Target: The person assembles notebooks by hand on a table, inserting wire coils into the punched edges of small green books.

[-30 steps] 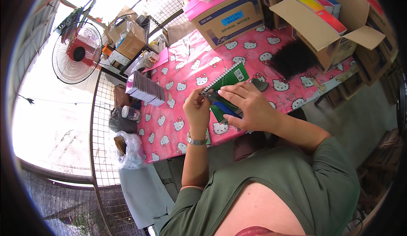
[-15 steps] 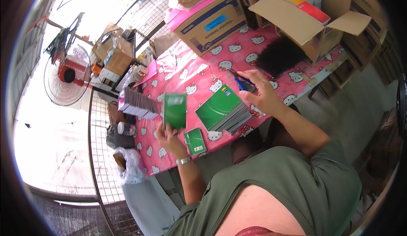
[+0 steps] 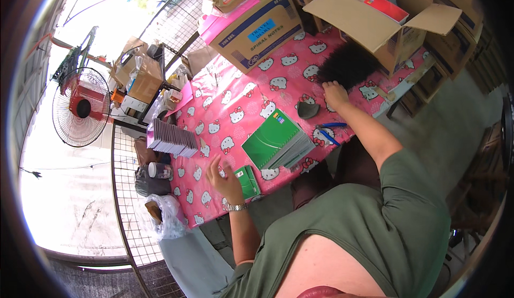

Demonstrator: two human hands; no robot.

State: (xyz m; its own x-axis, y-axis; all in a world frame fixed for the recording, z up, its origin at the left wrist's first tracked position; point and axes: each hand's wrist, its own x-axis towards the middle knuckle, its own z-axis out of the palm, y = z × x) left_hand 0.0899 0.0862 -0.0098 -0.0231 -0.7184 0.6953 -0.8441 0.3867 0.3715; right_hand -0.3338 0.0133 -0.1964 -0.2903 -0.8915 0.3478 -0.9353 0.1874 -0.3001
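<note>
My left hand [image 3: 224, 179] has its fingers apart with nothing in them, above small green notebooks [image 3: 247, 182] at the table's near edge. My right hand [image 3: 336, 96] is at the near edge of a black heap of fine strands or coils [image 3: 350, 65]. Its fingers are bent together, and what they pinch is too small to make out. Blue-handled pliers [image 3: 329, 131] lie on the table below that hand, near a dark grey shallow cup-shaped piece [image 3: 308, 110]. Between my hands is a stack of larger green notebooks [image 3: 273, 137], its loose page edges facing me.
A pink patterned cloth [image 3: 214, 116] covers the table. Upright notebooks stand in a row [image 3: 172, 137] at the left. A closed carton [image 3: 257, 27] and an open carton of colourful notebooks [image 3: 369, 22] stand at the back. A fan [image 3: 81, 108] is beyond the left side.
My left hand has let go of the green notebook it carried and moved to the small notebooks. My right hand has put the pliers down and reached to the black heap.
</note>
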